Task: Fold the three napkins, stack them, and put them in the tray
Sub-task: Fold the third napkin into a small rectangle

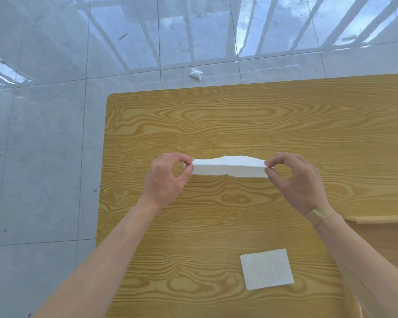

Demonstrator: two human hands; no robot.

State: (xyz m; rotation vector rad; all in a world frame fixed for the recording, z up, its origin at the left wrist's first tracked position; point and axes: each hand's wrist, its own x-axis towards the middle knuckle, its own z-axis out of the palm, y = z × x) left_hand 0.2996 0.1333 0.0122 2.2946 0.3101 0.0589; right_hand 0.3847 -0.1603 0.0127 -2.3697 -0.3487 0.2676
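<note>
A white napkin (228, 168) is stretched between my two hands above the middle of the wooden table (216, 118), doubled over into a long narrow strip. My left hand (166, 177) pinches its left end between thumb and fingertips. My right hand (294, 177) pinches its right end the same way. A second white napkin (266, 269), folded into a flat square, lies on the table near the front, under my right forearm's side. A wooden tray's corner (381, 219) shows at the right edge.
The table's left edge runs close to my left arm, with grey floor tiles (44, 157) beyond. A crumpled white tissue (196, 73) lies on the floor past the table's far edge. An adhesive bandage sits on my right wrist.
</note>
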